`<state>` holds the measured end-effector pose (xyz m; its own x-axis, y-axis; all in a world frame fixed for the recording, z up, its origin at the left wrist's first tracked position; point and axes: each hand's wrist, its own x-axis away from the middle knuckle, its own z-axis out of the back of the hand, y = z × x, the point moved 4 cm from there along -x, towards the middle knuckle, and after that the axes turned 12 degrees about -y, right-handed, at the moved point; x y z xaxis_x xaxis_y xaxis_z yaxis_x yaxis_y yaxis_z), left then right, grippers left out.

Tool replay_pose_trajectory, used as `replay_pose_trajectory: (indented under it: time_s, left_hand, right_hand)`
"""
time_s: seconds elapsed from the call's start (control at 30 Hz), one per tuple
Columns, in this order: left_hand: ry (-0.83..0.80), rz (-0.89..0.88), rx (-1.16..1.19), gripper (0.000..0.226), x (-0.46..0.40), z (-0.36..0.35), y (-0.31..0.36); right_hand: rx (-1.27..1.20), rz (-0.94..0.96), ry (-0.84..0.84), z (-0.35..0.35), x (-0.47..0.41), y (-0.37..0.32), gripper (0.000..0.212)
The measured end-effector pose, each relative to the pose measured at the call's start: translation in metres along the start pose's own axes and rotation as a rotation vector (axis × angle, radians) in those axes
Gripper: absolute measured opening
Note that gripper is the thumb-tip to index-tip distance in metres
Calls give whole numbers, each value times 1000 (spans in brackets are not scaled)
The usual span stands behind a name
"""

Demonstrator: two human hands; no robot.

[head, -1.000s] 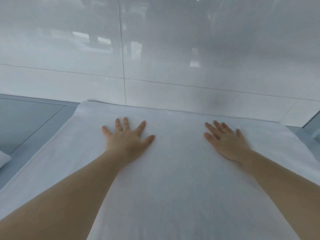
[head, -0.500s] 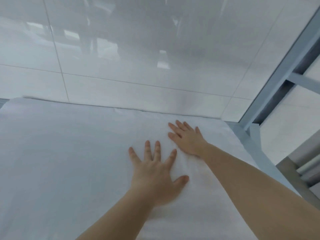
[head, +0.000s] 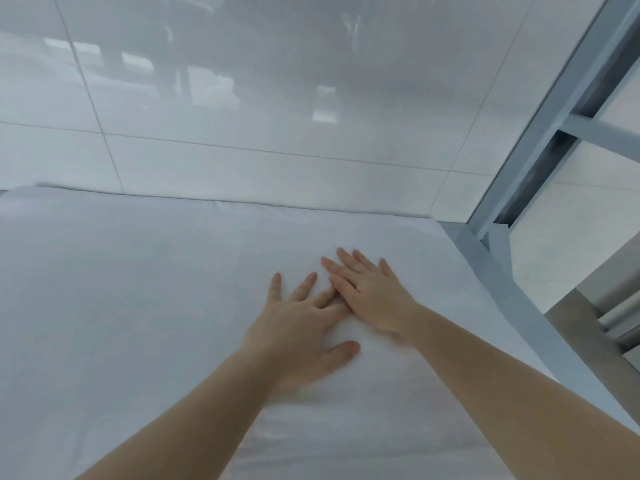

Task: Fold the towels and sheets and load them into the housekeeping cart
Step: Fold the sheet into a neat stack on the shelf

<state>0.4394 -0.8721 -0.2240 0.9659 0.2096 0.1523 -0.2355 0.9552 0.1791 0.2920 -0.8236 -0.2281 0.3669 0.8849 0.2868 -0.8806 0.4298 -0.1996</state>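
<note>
A white sheet (head: 145, 306) is lying spread flat over a grey-blue table (head: 512, 289), covering nearly all of it; only a strip of the table's right edge is showing beside the sheet. The sheet's far edge is running close along the foot of the glossy tiled wall (head: 277, 98) behind it.

Both hands are lying palm-down on the sheet, right of its middle and nearer its right edge than its left. The left hand (head: 304, 327) is resting flat with fingers straight and fanned apart, the thumb (head: 341, 351) sticking out to the right; it is grasping nothing, only pressing on the cloth. The right hand (head: 370, 296) is lying just beyond and to the right of it on the sheet, fingers straight and held close together, likewise gripping nothing. The two hands are touching: the right hand's near edge is overlapping the tips of the left hand's inner fingers.

Both bare forearms are stretching across the near part of the sheet. The cloth around the hands is looking smooth, with faint soft creases near the left wrist.

Right of the sheet, a grey-blue metal frame (head: 540, 126) is rising from the table's far right corner, with a crossbar branching off it.
</note>
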Motion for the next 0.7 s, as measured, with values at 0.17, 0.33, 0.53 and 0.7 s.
replay_pose_trajectory:
  time_s: [0.17,0.33,0.53,0.7]
  left_hand:
    - [242,24,-15,53,12,8,4]
    - [224,173,-122,39,12,8,10]
    - [167,235,43,53,31,-9,23]
    - [33,410,45,70,76,-25,24]
  right_hand:
    - [-32,-453,-29,16,71,99,51]
    - [-56,-231,128,9,89,31,42]
    - [-7,-107,71,-40,120,-31,50]
    - [31,-325,-12,-39,154,23,57]
